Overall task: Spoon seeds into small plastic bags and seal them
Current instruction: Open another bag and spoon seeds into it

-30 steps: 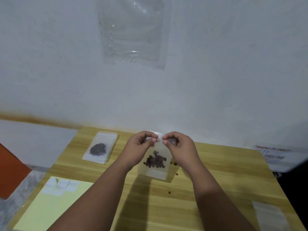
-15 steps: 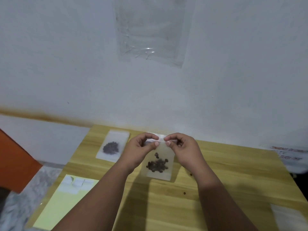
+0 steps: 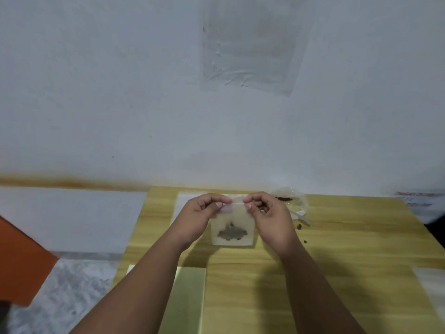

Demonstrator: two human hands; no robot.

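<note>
Left hand (image 3: pixel 201 214) and right hand (image 3: pixel 268 216) are both pinching the top edge of the small plastic bag (image 3: pixel 232 222), thumb against forefinger, other fingers curled in. The bag is hanging upright between them over the far-centre of the table (image 3: pixel 356 239). Seeds (image 3: pixel 232 233) are sitting in a dark clump near its bottom. Cannot tell if the bag's lower edge is touching the wood.

Edges/room: the table's far edge is running along the wall (image 3: pixel 120 92). The left edge is dropping to a grey speckled floor (image 3: pixel 69 285). Bare wood is lying open from the right hand out to the right edge, and along the near side between the forearms.
- Crumpled clear container (image 3: pixel 295 201) holding more dark seeds is sitting at the far edge, just beside the right hand.
- White plastic piece (image 3: pixel 301 216) is poking out below it, too blurred to identify.
- Loose seeds (image 3: pixel 299 227) are lying on the wood near that piece.
- Flat white packet (image 3: pixel 179 206) is lying at the far edge behind the left hand, mostly hidden.
- Yellow-green sheet (image 3: pixel 190 300) is lying near the near-left corner, partly under the left forearm.
- Pale translucent sheet (image 3: pixel 431 283) is lying at the right edge.

Writing: red lettering (image 3: pixel 419 198) is showing on a white surface past the far-right corner, too blurred to read.

Room: the table is showing light wood grain. The white wall is carrying a brownish stain band (image 3: pixel 72 183) at its base. A clear plastic sheet (image 3: pixel 250 44) is hanging flat on the wall above the hands. An orange panel (image 3: pixel 21 259) is showing off the table's left edge.
</note>
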